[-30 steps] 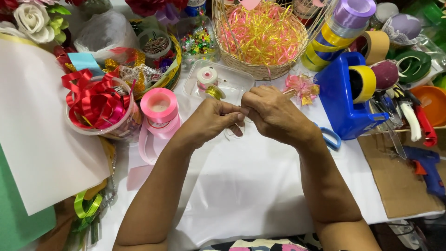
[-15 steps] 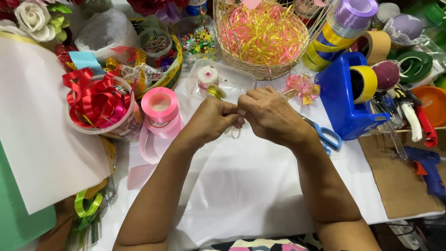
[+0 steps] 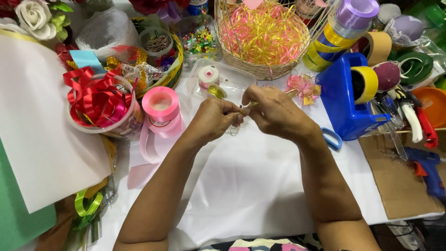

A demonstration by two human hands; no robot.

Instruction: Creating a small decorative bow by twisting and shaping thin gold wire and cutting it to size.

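My left hand (image 3: 214, 120) and my right hand (image 3: 275, 111) meet over a white table cloth (image 3: 251, 186), fingertips pinched together on a small thin piece (image 3: 245, 108) that looks like gold ribbon or wire; most of it is hidden by my fingers. A pink ribbon spool (image 3: 160, 105) stands just left of my left hand, its tail trailing down the cloth. A clear plastic tray (image 3: 232, 79) with small spools lies right behind my hands. A small pink and yellow bow (image 3: 303, 88) rests beside my right hand.
A wicker basket (image 3: 260, 69) of pink and yellow shred stands at the back. A blue tape dispenser (image 3: 346, 102) and blue scissors handle (image 3: 332, 138) lie right. A clear tub of red ribbon (image 3: 100, 104), white paper (image 3: 42, 135), cardboard (image 3: 395, 176) and a blue glue gun (image 3: 429, 169) surround the cloth.
Both hands stay pinched together on the small piece, with only slight finger movement. Nothing else on the table has shifted.
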